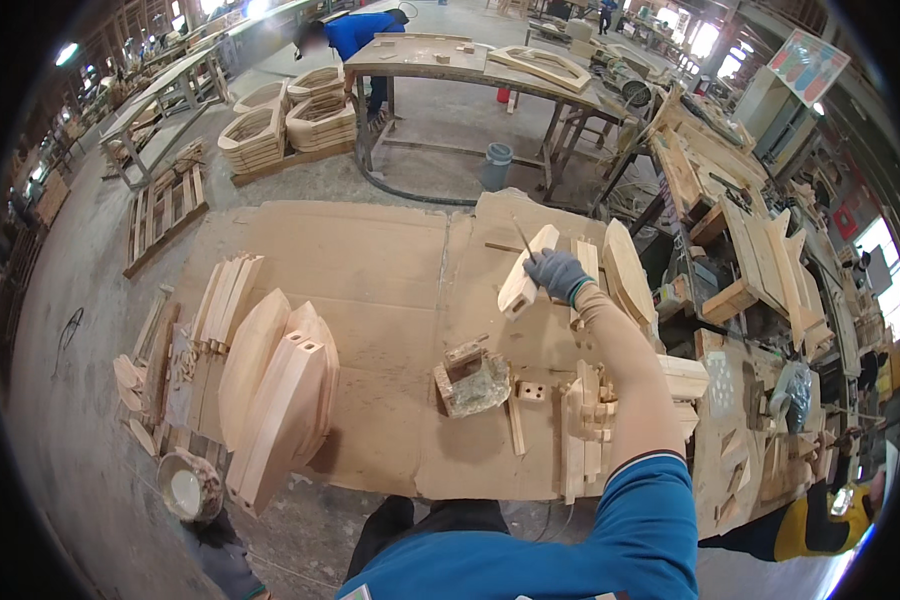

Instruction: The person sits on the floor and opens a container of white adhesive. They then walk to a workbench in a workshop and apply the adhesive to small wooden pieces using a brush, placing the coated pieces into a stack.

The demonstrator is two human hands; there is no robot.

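Note:
My right hand, in a grey glove, is closed round a thin stick that points up and away. It is over a pale wooden block with a hole in its near end; the stick's lower end is hidden. At the lower left, my gloved left hand is against a round, crusted pot of white liquid beyond the cardboard's edge and appears to grip it, though its fingers are mostly hidden. Nearby stand curved wooden panels and a long block with end holes.
Cardboard covers the work surface. On it are a rough wooden box, a small drilled block and stacked strips. Behind stands a table, with a bucket beneath. Another person bends at the back; one is at right.

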